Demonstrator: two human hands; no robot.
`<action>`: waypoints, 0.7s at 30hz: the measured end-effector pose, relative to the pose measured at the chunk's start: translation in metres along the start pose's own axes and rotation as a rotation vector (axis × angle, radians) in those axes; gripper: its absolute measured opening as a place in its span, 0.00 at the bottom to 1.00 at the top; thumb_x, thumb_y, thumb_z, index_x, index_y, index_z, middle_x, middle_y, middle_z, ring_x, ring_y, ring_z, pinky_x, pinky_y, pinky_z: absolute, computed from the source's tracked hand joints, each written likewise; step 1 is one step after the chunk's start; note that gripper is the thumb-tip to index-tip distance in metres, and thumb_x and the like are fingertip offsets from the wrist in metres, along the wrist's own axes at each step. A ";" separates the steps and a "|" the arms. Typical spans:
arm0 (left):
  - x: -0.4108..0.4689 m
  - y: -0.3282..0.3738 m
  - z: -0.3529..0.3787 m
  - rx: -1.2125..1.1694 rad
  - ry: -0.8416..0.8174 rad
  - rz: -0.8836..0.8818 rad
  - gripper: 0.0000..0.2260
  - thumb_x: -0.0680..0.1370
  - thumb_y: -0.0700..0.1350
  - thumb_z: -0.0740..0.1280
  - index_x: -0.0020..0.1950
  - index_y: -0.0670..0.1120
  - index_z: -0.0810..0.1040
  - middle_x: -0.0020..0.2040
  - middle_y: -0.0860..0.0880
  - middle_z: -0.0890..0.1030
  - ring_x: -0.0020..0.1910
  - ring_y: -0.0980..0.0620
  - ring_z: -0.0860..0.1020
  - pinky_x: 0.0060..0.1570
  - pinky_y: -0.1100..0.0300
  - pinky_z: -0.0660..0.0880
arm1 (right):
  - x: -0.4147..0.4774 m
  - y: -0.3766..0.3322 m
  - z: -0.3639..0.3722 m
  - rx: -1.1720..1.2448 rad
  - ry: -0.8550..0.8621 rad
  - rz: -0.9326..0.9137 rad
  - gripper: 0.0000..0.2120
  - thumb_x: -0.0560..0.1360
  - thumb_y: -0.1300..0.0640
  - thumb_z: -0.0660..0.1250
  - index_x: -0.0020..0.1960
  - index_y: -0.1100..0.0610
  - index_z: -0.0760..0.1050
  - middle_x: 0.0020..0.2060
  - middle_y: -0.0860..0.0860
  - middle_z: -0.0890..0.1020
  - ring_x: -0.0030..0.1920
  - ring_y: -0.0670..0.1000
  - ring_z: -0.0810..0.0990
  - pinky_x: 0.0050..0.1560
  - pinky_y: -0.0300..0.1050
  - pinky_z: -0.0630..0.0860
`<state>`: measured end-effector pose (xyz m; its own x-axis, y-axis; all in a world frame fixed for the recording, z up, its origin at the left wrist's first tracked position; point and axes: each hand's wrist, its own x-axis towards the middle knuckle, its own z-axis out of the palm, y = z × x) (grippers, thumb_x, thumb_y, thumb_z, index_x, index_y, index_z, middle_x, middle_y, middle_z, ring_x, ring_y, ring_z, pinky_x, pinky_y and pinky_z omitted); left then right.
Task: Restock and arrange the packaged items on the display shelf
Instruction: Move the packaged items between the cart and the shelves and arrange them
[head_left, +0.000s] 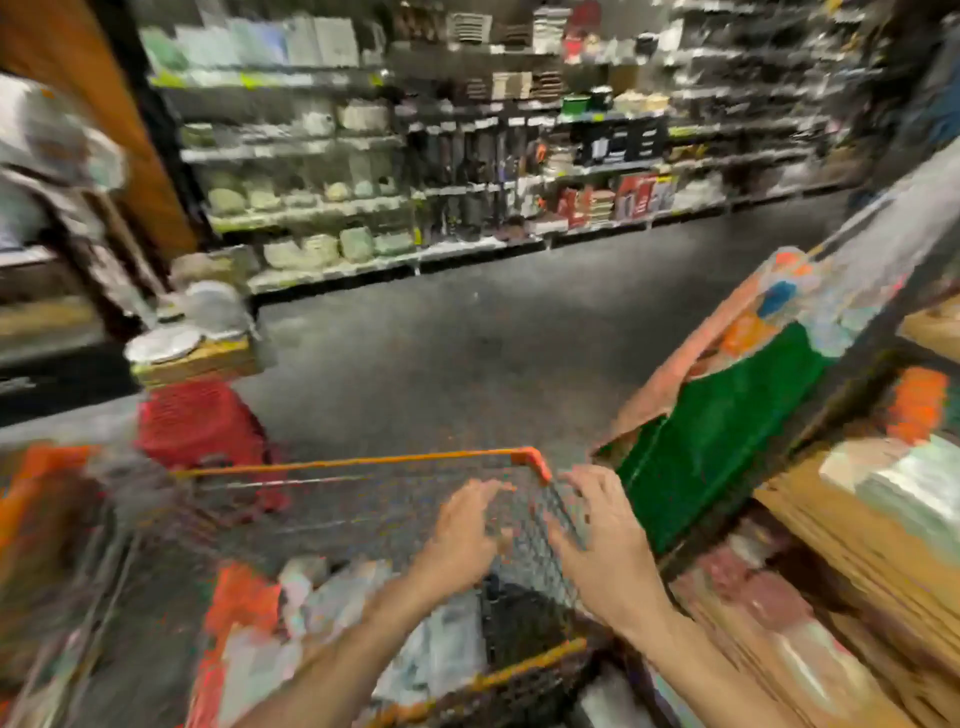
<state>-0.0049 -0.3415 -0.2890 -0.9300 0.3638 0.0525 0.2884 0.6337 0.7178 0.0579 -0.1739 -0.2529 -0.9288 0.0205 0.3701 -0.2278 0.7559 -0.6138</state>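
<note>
Orange trim runs along the rim of a wire-mesh shopping cart (363, 460) that fills the lower middle of the blurred view. Both hands hover at its right-hand wall, at about 5 o'clock from the picture's centre. The left hand (462, 535) is inside the basket, fingers spread and loose, gripping nothing. The right hand (605, 540) is just outside the mesh, fingers likewise spread, nothing pinched; whether either touches the wire cannot be told through the blur.

Packaged items (332, 613) lie heaped in the cart at 6 o'clock: pale, glossy plastic-wrapped packs in white and grey-blue, with an orange-red pack at the left of the heap. Their print is too smeared to read.

At 3 o'clock, just beside the cart, a flat pack with a dark green panel and peach, orange and blue patches (727, 415) leans tilted against the display shelf (857, 519), where tan cardboard-coloured stacks lie. A red basket (197, 421) stands on the dark floor (441, 338) at 9 o'clock. More stocked shelves (441, 171) line the far side at 12 o'clock.
</note>
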 end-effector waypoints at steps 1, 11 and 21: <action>-0.036 -0.041 -0.004 -0.010 -0.016 -0.164 0.26 0.71 0.51 0.66 0.68 0.46 0.73 0.66 0.46 0.74 0.66 0.48 0.72 0.66 0.59 0.65 | -0.009 -0.015 0.045 0.024 -0.099 0.004 0.17 0.72 0.49 0.65 0.60 0.47 0.68 0.56 0.48 0.72 0.58 0.52 0.75 0.60 0.39 0.68; -0.176 -0.217 0.006 -0.167 0.015 -0.873 0.18 0.75 0.49 0.68 0.65 0.50 0.73 0.62 0.50 0.76 0.61 0.51 0.75 0.58 0.60 0.72 | -0.051 -0.033 0.210 -0.063 -0.790 0.148 0.18 0.77 0.52 0.65 0.65 0.55 0.69 0.61 0.53 0.72 0.63 0.54 0.72 0.59 0.44 0.67; -0.180 -0.296 -0.008 -0.022 0.123 -1.376 0.25 0.77 0.52 0.66 0.70 0.45 0.66 0.65 0.40 0.72 0.64 0.41 0.71 0.61 0.51 0.71 | -0.042 0.001 0.338 0.006 -1.176 0.521 0.19 0.76 0.53 0.67 0.65 0.57 0.69 0.55 0.54 0.81 0.53 0.52 0.80 0.50 0.42 0.74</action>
<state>0.0754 -0.6000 -0.5048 -0.4744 -0.6026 -0.6417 -0.8725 0.4188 0.2518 -0.0020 -0.3955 -0.5045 -0.6059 -0.2775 -0.7456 0.2395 0.8301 -0.5036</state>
